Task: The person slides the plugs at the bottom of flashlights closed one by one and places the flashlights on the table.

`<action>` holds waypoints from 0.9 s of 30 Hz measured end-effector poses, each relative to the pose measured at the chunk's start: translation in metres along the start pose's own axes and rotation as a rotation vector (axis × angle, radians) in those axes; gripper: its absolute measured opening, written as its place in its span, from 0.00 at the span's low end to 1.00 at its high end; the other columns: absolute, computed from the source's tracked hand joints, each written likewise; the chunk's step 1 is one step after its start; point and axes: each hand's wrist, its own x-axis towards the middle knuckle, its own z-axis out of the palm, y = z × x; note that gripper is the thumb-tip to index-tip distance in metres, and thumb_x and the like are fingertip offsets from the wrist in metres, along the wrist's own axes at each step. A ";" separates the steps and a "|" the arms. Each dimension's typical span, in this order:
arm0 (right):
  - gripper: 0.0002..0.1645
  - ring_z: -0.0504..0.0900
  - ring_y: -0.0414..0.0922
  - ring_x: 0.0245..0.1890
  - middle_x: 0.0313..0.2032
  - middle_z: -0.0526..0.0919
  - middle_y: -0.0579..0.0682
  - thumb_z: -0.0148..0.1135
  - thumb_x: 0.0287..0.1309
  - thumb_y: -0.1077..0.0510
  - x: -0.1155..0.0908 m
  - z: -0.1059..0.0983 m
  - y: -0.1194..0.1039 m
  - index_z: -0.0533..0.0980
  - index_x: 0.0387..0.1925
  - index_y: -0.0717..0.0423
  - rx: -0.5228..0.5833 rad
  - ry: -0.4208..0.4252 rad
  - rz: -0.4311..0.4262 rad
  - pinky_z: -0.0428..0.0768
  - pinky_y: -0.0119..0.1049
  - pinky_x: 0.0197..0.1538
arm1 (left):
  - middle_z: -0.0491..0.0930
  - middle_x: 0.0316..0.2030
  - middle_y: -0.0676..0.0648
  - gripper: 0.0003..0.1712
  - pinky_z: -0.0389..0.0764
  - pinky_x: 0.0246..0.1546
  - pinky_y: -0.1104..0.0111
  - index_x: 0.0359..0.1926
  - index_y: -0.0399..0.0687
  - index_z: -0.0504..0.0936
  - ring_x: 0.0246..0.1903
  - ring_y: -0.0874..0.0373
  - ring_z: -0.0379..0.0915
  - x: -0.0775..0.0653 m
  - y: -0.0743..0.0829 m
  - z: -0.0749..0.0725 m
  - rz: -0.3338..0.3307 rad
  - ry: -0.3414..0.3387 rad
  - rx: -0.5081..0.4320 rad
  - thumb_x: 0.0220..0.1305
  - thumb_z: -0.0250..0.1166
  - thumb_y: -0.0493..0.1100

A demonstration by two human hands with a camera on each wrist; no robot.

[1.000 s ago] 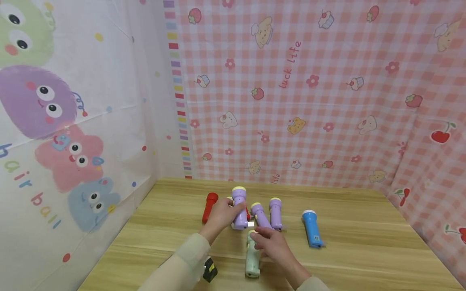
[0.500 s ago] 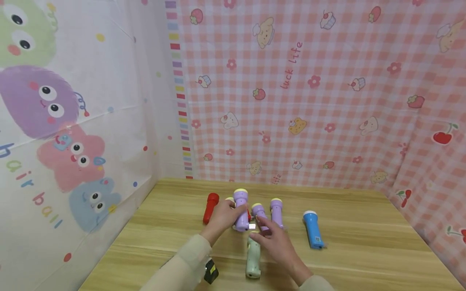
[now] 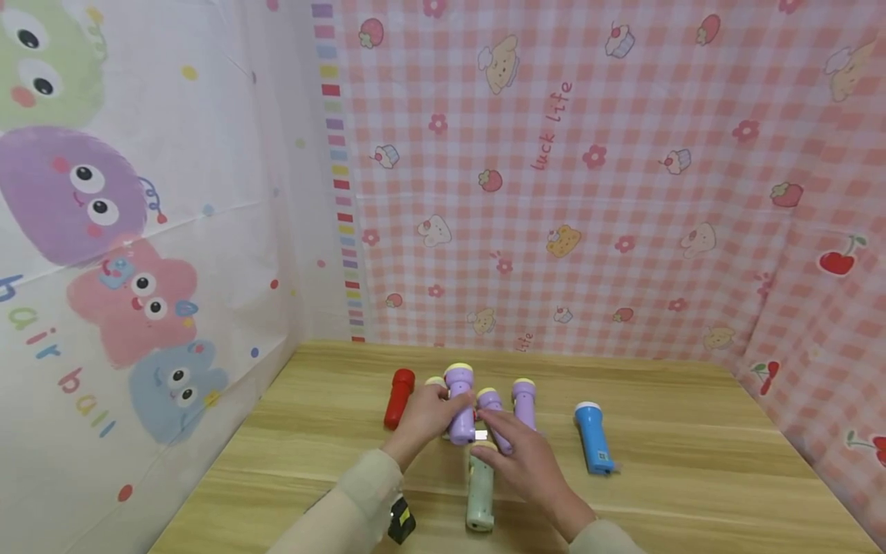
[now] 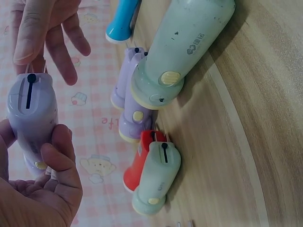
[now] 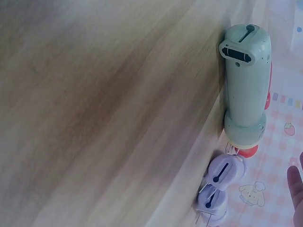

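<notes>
Landmark: the front green flashlight (image 3: 481, 496), laid on the wooden table (image 3: 678, 492). Just beyond it, slightly left, a purple flashlight (image 3: 461, 425) is held up by the left hand (image 3: 428, 415), thumb and fingers curled round the body; metal prongs (image 4: 44, 66) are exposed at its tail. Beside the landmark's far end, on the right, the right hand (image 3: 524, 463) is held, thumb and forefinger parted near the prongs; contact cannot be made out. Beyond the landmark, rightward: a second purple flashlight (image 3: 490, 402), a third purple flashlight (image 3: 524, 398). Well right: a blue flashlight (image 3: 594, 440). Beyond, left: a red flashlight (image 3: 399, 398). A rear green flashlight (image 4: 160, 172) is partly hidden behind the left hand.
</notes>
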 end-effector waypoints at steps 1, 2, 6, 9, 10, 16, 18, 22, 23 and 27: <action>0.32 0.79 0.50 0.57 0.56 0.82 0.49 0.74 0.52 0.49 0.000 0.000 0.000 0.79 0.59 0.52 -0.004 -0.002 -0.006 0.77 0.52 0.55 | 0.77 0.24 0.49 0.24 0.71 0.22 0.68 0.31 0.39 0.81 0.24 0.58 0.71 0.000 0.000 0.001 0.008 0.002 0.003 0.61 0.66 0.59; 0.32 0.79 0.50 0.57 0.57 0.82 0.49 0.74 0.51 0.49 0.000 0.000 0.001 0.79 0.59 0.52 -0.004 -0.004 -0.009 0.77 0.51 0.55 | 0.77 0.24 0.49 0.24 0.71 0.22 0.68 0.31 0.39 0.81 0.24 0.58 0.70 0.000 0.000 0.001 0.013 0.004 0.004 0.61 0.67 0.58; 0.32 0.79 0.49 0.57 0.57 0.82 0.48 0.75 0.51 0.50 0.000 -0.001 0.001 0.79 0.59 0.50 -0.013 -0.009 -0.020 0.77 0.51 0.56 | 0.76 0.22 0.50 0.23 0.71 0.21 0.69 0.29 0.40 0.81 0.23 0.59 0.70 0.001 -0.001 0.004 0.035 0.011 0.027 0.61 0.67 0.57; 0.32 0.80 0.50 0.56 0.56 0.82 0.48 0.75 0.51 0.50 0.000 -0.002 0.001 0.79 0.58 0.50 -0.027 -0.011 -0.030 0.78 0.51 0.54 | 0.77 0.22 0.50 0.22 0.72 0.21 0.69 0.29 0.41 0.82 0.22 0.59 0.70 0.001 0.000 0.005 0.041 0.006 0.026 0.61 0.67 0.57; 0.32 0.80 0.50 0.56 0.56 0.82 0.48 0.75 0.51 0.50 0.000 -0.002 0.001 0.79 0.58 0.50 -0.030 -0.012 -0.029 0.78 0.51 0.54 | 0.77 0.22 0.50 0.22 0.72 0.21 0.69 0.28 0.41 0.82 0.22 0.59 0.70 0.000 0.001 0.005 0.042 0.002 0.020 0.61 0.67 0.57; 0.30 0.80 0.50 0.56 0.57 0.82 0.48 0.73 0.53 0.50 0.000 -0.004 -0.001 0.79 0.59 0.49 -0.023 -0.030 -0.010 0.78 0.51 0.55 | 0.77 0.23 0.49 0.22 0.72 0.21 0.68 0.28 0.41 0.81 0.23 0.58 0.71 -0.003 0.002 0.006 0.032 -0.019 0.004 0.61 0.67 0.58; 0.29 0.80 0.50 0.57 0.57 0.81 0.47 0.73 0.54 0.51 0.000 -0.004 -0.001 0.79 0.59 0.49 -0.016 -0.033 -0.007 0.77 0.51 0.56 | 0.76 0.22 0.49 0.23 0.72 0.21 0.67 0.28 0.41 0.80 0.23 0.58 0.71 -0.003 0.002 0.006 0.031 -0.027 0.008 0.62 0.67 0.58; 0.29 0.80 0.49 0.57 0.57 0.81 0.47 0.73 0.55 0.53 0.000 -0.004 0.000 0.79 0.59 0.49 -0.016 -0.029 -0.015 0.77 0.50 0.56 | 0.76 0.22 0.49 0.23 0.72 0.21 0.68 0.28 0.42 0.80 0.23 0.58 0.70 -0.003 0.001 0.006 0.021 -0.046 0.022 0.62 0.66 0.58; 0.29 0.80 0.49 0.57 0.57 0.81 0.47 0.73 0.54 0.53 0.000 -0.004 0.000 0.79 0.59 0.49 -0.014 -0.030 -0.016 0.77 0.50 0.56 | 0.76 0.22 0.49 0.23 0.72 0.21 0.68 0.28 0.42 0.80 0.23 0.58 0.70 -0.002 0.001 0.006 0.019 -0.049 0.025 0.62 0.66 0.59; 0.30 0.79 0.49 0.57 0.58 0.81 0.47 0.73 0.54 0.51 -0.001 -0.004 0.001 0.79 0.60 0.49 -0.027 -0.046 -0.013 0.77 0.50 0.56 | 0.76 0.23 0.49 0.24 0.72 0.22 0.67 0.30 0.42 0.81 0.24 0.57 0.71 -0.001 0.000 0.007 0.012 -0.064 0.030 0.63 0.66 0.60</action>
